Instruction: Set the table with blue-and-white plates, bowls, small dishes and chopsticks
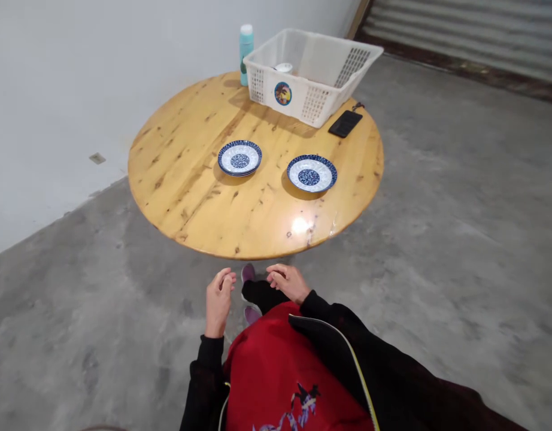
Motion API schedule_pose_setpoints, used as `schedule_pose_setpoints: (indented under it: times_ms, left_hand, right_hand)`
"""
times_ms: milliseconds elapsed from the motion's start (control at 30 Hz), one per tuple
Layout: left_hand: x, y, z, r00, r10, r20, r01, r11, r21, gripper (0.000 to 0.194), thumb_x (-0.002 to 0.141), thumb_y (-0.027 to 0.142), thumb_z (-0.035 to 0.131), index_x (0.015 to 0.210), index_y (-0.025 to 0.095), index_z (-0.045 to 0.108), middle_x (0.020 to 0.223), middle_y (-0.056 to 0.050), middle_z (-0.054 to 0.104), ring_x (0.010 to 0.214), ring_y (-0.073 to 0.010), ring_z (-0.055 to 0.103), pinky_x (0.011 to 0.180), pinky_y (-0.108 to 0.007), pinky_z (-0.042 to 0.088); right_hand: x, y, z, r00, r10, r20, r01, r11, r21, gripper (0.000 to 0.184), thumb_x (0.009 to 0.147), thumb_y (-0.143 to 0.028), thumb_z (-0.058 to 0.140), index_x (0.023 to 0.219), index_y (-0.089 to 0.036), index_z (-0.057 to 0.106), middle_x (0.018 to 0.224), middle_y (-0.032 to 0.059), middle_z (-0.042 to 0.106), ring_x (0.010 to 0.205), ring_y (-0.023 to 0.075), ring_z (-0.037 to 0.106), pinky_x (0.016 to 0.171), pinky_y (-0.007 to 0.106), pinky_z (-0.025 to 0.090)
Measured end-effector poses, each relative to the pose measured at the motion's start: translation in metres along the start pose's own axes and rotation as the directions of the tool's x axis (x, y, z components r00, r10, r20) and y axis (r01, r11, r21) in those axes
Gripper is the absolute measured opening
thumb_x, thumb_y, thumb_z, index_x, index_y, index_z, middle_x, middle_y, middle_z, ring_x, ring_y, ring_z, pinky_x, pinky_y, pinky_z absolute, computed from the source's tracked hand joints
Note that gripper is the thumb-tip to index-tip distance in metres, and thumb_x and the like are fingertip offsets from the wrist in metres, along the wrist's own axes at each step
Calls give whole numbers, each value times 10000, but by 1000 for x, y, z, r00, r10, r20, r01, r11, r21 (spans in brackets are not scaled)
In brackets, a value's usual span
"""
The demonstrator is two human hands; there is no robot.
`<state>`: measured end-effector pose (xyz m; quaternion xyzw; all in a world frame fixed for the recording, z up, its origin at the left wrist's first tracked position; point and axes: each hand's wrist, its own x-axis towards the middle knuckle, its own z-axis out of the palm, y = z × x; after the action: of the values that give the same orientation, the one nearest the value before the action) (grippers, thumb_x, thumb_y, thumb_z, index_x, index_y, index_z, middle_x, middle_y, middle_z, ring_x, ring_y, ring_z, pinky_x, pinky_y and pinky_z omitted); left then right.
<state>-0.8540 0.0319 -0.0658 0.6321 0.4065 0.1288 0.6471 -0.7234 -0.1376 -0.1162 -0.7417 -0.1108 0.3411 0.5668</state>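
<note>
My left hand [218, 302] hangs in the air just short of the round wooden table's near edge, empty, with loosely bent fingers apart. Level with it, my right hand [288, 282] is also empty and open, its fingers slightly curled towards the left. Neither hand touches the table [190, 203]. Beyond them lies a small stack of blue-and-white plates [240, 160], left of the table's middle. A single wider plate [309, 176] with the same blue rim sits to its right. Both show their patterned faces upward.
At the table's back stands a white plastic basket [298, 108] with a white round item [284, 68] inside. A turquoise bottle [246, 51] is beside it, and a black phone [345, 124] lies near the right edge. A white wall [64, 108] rises at left.
</note>
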Motion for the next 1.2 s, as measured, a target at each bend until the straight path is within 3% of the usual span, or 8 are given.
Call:
schedule_pose_setpoints:
  times_ms: [100,300,467,567,700,833,967,1200]
  left_hand:
    - [45,17,-10,999,45,8,-45,998,39,431,821,485,658,1084,148,718,1031,-131,774,967,-246,734,796,-328,581]
    - [157,65,-26,994,103,32,-107,981,162,429,820,455,645,1112,147,710,1049,-147,766,1002,-267,726,876,-380,566]
    - [237,101,-14,996,70,63,-80,982,172,402,838,392,606,1134,131,684,1056,-150,756,961,-254,728,829,-360,567]
    - [270,110,0,992,74,103,-91,982,168,376,842,387,605,1121,146,679,1022,-122,752,913,-226,724,788,-327,566]
    - [301,111,17,983,42,179,-69,987,145,414,836,414,629,1147,141,658,1027,-116,739,901,-206,717,766,-298,566]
    - [332,114,34,980,-3,200,-23,992,125,533,842,424,648,1273,117,587,1063,-133,720,891,-202,729,769,-299,572]
    - [370,125,55,978,-2,209,-22,993,113,551,856,417,655,1314,130,547,1035,-117,712,855,-195,737,729,-286,578]
    - [416,133,73,937,-4,349,-21,997,69,323,824,425,667,1006,168,594,928,-67,695,771,-149,701,725,-275,596]
  right_hand:
    - [41,-15,0,995,-20,-97,24,999,47,328,748,-375,541,937,-160,701,753,55,736,563,163,659,508,267,516]
    - [156,-71,-7,955,-59,-290,95,989,110,319,732,-346,576,961,-154,688,798,59,741,589,163,663,525,270,524]
    - [240,-109,-11,910,15,-413,91,968,235,249,743,-288,661,955,-160,637,787,27,693,570,135,646,483,236,514]
    - [275,-124,-6,930,131,-344,23,911,411,219,777,-247,726,918,-171,577,739,-1,647,534,109,631,472,210,522]
    - [307,-141,11,950,203,-238,-38,831,555,199,855,-221,716,846,-184,521,696,0,623,539,133,675,535,247,589]
    - [327,-154,26,945,215,-248,1,754,656,159,927,-182,640,850,-199,502,695,10,649,581,135,701,582,237,613]
    - [336,-159,32,930,219,-295,37,743,668,127,945,-156,592,853,-195,515,685,24,684,592,136,696,622,245,626]
    - [346,-164,35,880,289,-376,30,757,653,136,880,-102,611,799,-186,541,591,9,657,523,141,662,539,246,606]
